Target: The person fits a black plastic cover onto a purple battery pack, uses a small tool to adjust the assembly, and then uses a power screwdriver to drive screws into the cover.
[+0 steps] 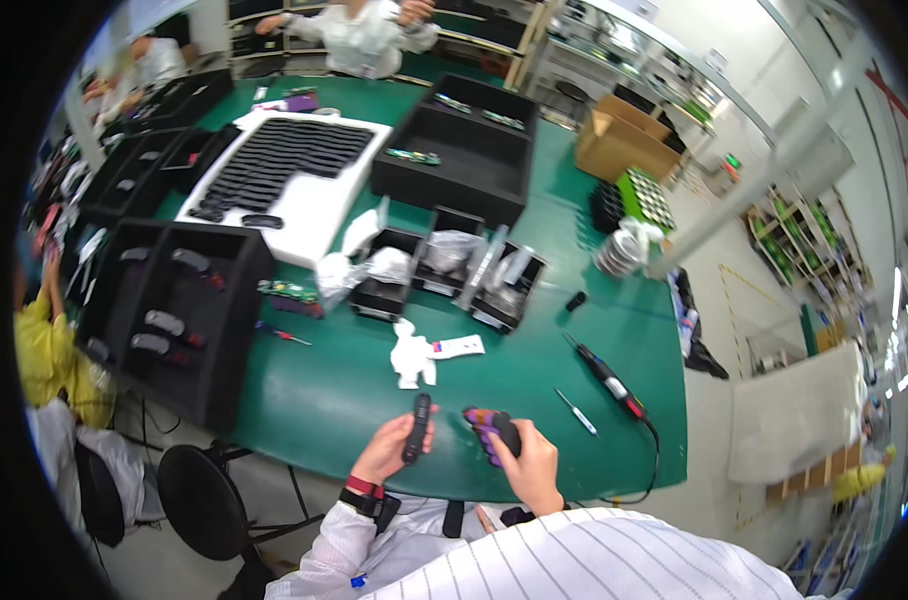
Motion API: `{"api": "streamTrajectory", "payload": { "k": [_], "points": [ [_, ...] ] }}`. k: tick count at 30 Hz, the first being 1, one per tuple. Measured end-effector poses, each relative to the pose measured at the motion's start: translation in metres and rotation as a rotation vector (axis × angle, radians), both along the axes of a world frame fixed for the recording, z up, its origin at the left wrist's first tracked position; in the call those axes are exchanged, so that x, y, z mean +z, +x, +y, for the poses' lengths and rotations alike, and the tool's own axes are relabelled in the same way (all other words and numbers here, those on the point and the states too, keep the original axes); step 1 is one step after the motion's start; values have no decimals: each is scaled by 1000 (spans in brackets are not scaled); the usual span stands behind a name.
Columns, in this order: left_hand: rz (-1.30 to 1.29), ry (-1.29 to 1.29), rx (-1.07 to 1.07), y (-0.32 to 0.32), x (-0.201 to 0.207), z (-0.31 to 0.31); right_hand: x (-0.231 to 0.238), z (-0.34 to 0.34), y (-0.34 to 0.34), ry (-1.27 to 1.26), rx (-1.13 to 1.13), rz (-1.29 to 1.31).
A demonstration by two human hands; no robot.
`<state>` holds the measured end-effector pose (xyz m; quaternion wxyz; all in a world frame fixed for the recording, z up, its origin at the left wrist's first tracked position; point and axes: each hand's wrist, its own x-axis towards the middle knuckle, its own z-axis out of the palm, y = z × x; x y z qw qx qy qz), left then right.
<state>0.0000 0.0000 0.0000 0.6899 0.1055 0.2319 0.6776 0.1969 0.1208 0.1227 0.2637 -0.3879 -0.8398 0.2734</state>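
Left grip (384, 453) clasps a black casing (417, 428), right grip (537, 467) a purple-and-black piece (485, 425), both angled inward; I can't read the marked tube (460, 347).

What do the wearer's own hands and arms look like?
The left hand is gloveless, with a red band and a black band at the wrist; the left sleeve is white with a small blue patch. The right hand, also gloveless, shows no wristband; white cloth with thin dark stripes covers that arm.
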Motion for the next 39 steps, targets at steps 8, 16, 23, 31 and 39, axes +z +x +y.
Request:
{"api": "streamTrajectory", "payload": {
  "k": [8, 16, 23, 31, 39],
  "points": [
    [24, 10, 48, 15, 12, 16, 6, 13, 11, 106, 33, -21],
    [43, 4, 58, 4, 5, 15, -4, 12, 4, 29, 24, -51],
    [107, 66, 133, 2, 18, 11, -1, 10, -1, -4, -24, -45],
    [-114, 31, 227, 27, 23, 1, 33, 0, 24, 22, 35, -182],
    [-71, -50, 403, 22, 49, -16, 6, 0, 0, -551, 20, 605]
  ]
}}
